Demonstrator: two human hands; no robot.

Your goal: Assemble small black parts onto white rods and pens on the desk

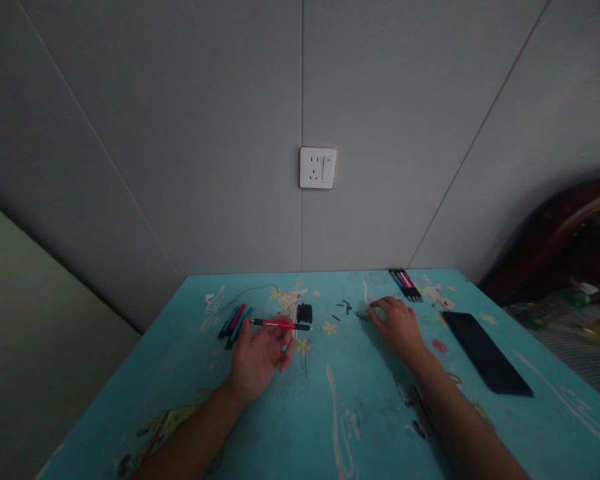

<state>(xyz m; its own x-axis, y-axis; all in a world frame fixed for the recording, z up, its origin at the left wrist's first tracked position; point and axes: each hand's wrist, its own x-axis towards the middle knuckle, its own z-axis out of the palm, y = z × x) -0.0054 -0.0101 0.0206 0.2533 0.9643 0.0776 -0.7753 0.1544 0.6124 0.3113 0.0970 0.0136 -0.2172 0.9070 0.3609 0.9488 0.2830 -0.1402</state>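
Left hand (257, 355) holds red pen (280, 325); right hand (396, 325) beside black pieces (349, 309)

Pieces (348, 308) too small to identify

The fingertips of the right hand (396, 327) hide whether they grip one; any marking on the red pen (300, 327) in the left hand (257, 363) is too small to read; both forearms (200, 435) leave the bottom edge, covering some of the table's (290, 413) print; at right, a dark red thing (550, 247) and clutter (593, 317) are cut off and blurred.
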